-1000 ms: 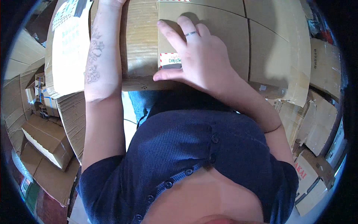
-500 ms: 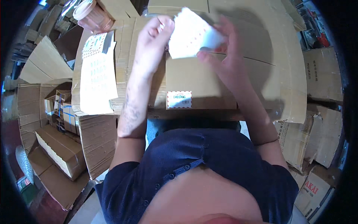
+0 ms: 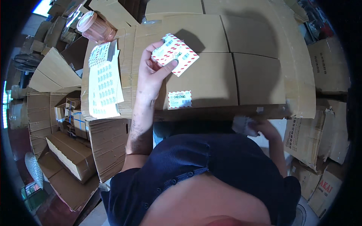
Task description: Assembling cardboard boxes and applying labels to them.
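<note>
Now the left hand (image 3: 152,73) alone holds the red-and-white striped sticker (image 3: 174,54) above the closed cardboard box (image 3: 226,71), pinched by thumb and fingers, both hands having held it half a second ago; the right hand (image 3: 260,128) has dropped below the box edge, clutching crumpled backing paper (image 3: 241,124). One matching label (image 3: 179,99) is already on the box.

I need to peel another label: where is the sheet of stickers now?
In the head view the sheet of stickers lies on the left end of the cardboard box top, left of the left hand, below the pink jar.
</note>
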Tool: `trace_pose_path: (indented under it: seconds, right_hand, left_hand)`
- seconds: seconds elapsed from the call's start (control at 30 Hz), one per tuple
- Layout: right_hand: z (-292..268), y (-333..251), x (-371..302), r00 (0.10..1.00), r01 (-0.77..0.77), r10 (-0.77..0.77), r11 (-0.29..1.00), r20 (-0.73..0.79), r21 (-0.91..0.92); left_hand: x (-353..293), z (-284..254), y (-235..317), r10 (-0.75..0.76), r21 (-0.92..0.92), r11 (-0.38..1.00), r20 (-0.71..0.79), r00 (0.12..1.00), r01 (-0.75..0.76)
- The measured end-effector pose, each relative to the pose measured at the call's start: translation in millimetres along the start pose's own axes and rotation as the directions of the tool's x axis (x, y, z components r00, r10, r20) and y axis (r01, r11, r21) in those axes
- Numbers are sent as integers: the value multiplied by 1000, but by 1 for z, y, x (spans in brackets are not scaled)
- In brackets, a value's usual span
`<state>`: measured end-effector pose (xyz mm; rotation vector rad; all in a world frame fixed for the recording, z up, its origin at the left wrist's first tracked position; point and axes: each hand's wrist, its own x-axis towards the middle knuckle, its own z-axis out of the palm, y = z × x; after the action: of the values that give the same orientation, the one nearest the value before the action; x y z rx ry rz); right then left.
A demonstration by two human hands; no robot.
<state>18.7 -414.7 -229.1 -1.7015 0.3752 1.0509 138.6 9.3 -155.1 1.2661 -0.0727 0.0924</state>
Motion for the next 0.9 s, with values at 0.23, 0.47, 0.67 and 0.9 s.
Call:
trace_pose_path:
  seconds: [0.23, 0.47, 0.67, 0.9]
  right_hand:
    - [71, -4, 69, 990, 135, -126, 973, -58, 189]
    - [33, -30, 93, 969, 199, -147, 942, -201, 271]
    - [11, -23, 98, 930, 255, -117, 889, -349, 381]
    - [-16, 22, 81, 859, 300, 6, 804, -512, 513]
  left_hand:
    - [-23, 13, 4, 38, 130, 991, 48, 998, -44]
    - [-56, -18, 10, -90, 69, 993, -75, 993, 95]
    - [-69, -36, 20, -139, 131, 978, -177, 974, 163]
    - [-36, -19, 14, -172, 52, 982, -124, 977, 179]
